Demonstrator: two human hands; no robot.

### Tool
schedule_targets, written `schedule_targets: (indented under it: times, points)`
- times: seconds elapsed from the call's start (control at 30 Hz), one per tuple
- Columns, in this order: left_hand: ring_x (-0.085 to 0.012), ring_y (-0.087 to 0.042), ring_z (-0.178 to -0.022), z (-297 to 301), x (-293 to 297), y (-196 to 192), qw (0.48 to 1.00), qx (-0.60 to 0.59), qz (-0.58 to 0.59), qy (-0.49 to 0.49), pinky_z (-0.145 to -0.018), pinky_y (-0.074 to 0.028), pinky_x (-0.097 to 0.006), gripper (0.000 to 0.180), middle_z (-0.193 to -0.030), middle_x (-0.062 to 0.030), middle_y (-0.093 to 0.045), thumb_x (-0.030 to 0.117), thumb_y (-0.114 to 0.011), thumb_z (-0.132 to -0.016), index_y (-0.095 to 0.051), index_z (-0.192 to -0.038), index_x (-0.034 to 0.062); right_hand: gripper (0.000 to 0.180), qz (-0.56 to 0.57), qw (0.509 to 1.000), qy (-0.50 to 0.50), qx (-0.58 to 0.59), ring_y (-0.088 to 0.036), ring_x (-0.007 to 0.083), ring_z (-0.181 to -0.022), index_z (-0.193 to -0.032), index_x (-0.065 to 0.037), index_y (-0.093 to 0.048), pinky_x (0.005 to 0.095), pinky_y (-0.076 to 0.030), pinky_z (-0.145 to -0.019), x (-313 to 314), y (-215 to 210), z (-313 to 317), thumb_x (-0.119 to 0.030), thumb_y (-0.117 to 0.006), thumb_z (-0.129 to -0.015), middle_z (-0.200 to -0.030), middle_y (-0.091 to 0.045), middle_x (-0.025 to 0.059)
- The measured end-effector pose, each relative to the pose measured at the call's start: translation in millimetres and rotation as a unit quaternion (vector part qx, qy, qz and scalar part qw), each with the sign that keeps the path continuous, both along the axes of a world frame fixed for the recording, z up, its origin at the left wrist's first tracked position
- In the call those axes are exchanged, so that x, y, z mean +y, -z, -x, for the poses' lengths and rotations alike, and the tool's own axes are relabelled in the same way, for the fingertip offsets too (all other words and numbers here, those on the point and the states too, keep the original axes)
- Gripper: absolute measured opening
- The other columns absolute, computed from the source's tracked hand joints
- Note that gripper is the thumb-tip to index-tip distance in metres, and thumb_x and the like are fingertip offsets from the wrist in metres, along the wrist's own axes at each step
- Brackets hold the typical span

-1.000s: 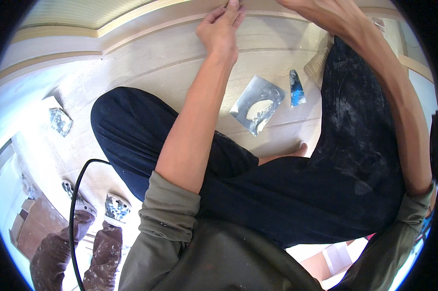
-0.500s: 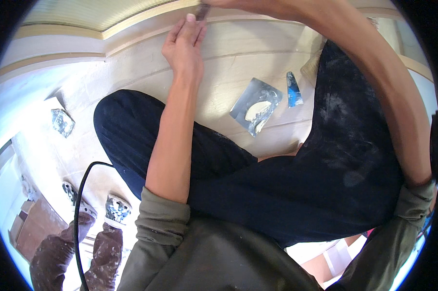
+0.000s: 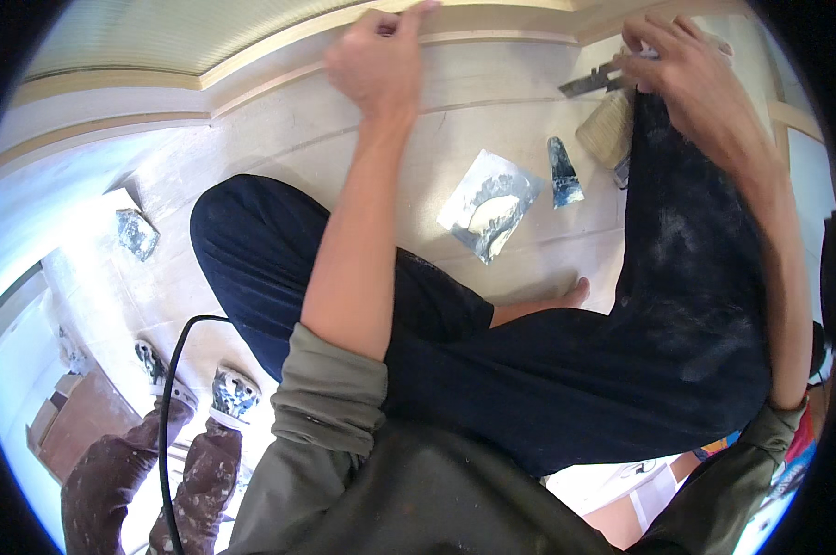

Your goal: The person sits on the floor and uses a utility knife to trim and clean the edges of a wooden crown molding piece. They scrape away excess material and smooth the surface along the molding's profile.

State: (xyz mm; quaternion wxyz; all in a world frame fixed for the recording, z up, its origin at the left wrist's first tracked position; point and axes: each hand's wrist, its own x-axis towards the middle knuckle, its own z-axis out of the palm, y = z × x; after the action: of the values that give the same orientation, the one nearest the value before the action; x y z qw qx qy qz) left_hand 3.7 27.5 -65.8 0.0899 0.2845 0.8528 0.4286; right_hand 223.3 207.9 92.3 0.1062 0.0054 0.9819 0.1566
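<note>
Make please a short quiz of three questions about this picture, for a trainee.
1. True or false: the left hand rests up at the pale trim strip.
2. What lies on the floor nearest the metal plate smeared with white filler? A) a hammer B) a small putty knife C) a cup
3. Fill in: the right hand holds a thin ____ tool.

Key
1. true
2. B
3. metal
</note>
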Motion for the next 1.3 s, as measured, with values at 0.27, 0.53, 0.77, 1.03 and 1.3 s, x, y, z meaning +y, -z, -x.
schedule_targets:
  times: [0.27,0.53,0.77,1.03,1.3]
  points:
    - [-0.0208,-0.061,-0.08,-12.3,16.7,13.8,0.913,0.384,-0.136,0.004,-0.078,-0.047,-0.037,0.025,-0.08,0.0,-0.069,0.033,-0.085,-0.076,-0.078,-0.083,0.0094,0.021,0.069,0.997,0.039,-0.01,-0.058,0.0271,-0.108,-0.098,-0.007,-0.076,0.0396,-0.044,-0.093,-17.7,-29.3,6.5,-0.005,-0.064,-0.081,-0.104,-0.062,0.0096]
    - [-0.0209,-0.059,-0.087,10.7,-1.4,17.1,0.9,0.421,-0.064,0.09,-0.08,-0.045,-0.039,0.013,-0.081,-0.0002,-0.068,0.014,-0.076,-0.077,-0.08,-0.09,0.0139,0.023,0.071,0.997,0.04,0.006,-0.058,0.0285,-0.106,-0.1,-0.005,-0.075,0.0412,-0.047,-0.091,-2.1,-24.1,-16.1,-0.002,-0.065,-0.079,-0.103,-0.062,0.0113]
    - [-0.0261,-0.056,-0.124,-38.5,12.9,21.3,0.866,0.437,-0.026,0.241,-0.106,-0.04,-0.048,0.071,-0.141,-0.0046,-0.057,-0.004,-0.058,-0.078,-0.049,-0.147,0.0137,0.025,0.07,0.99,0.101,-0.065,-0.059,0.0284,-0.108,-0.1,-0.003,-0.075,0.0406,-0.05,-0.088,-8.9,-33.5,3.5,-0.002,-0.067,-0.077,-0.103,-0.062,0.0115]
    - [-0.0251,-0.057,-0.119,5.3,-48.1,1.8,0.836,0.492,0.117,0.213,-0.102,-0.037,-0.05,0.063,-0.129,-0.0055,-0.061,0.006,-0.063,-0.084,-0.049,-0.146,0.0125,0.018,0.037,0.994,0.1,0.025,-0.059,0.0294,-0.108,-0.095,-0.003,-0.074,0.0416,-0.05,-0.09,-36.9,-47.0,11.0,-0.004,-0.067,-0.079,-0.104,-0.062,0.0125]
    - [-0.0255,-0.06,-0.092,70.5,-96.9,-12.7,0.916,0.39,-0.001,0.091,-0.083,-0.044,-0.039,0.028,-0.098,-0.0059,-0.068,0.025,-0.082,-0.079,-0.078,-0.105,0.0144,0.034,0.058,0.993,0.094,0.029,-0.059,0.0301,-0.112,-0.108,-0.006,-0.073,0.0446,-0.05,-0.101,0.8,-18.0,6.1,0.006,-0.073,-0.076,-0.113,-0.061,0.0067]
